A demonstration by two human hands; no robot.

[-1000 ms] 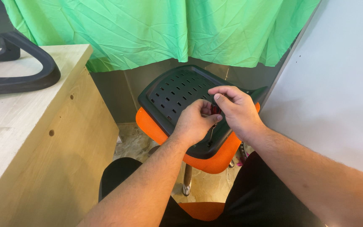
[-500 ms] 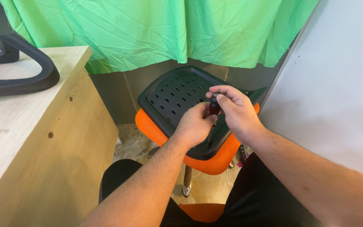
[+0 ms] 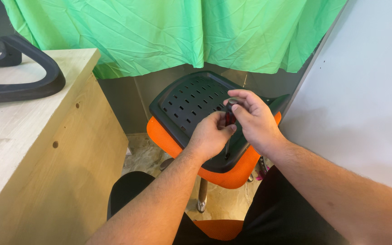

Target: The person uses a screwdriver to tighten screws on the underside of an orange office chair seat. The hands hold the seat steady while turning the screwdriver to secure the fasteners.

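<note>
A screwdriver point(image 3: 229, 121) with a dark red and black handle and a thin metal shaft is held upright over a black plastic seat plate point(image 3: 188, 100), a hard, slightly curved panel pierced by rows of small slots. The plate is seen lying on an orange mesh cushion point(image 3: 162, 136) with a rounded edge, carried on a metal post. The right hand point(image 3: 252, 119) is closed over the top of the handle, the fingertips curled around its cap. The left hand point(image 3: 212, 135) is pinched on the lower handle just below, so that the two hands touch and the tool stands between them. The shaft is seen running down from the grip to the near edge of the plate; its tip cannot be made out. To the left stands a pale wooden desk point(image 3: 37, 149) with small round holes in its side, on which a curved black plastic armrest point(image 3: 28, 86) is laid. Behind, a creased green cloth point(image 3: 159, 31) is hung, and a smooth white wall point(image 3: 368, 100) is seen at the right.
</note>
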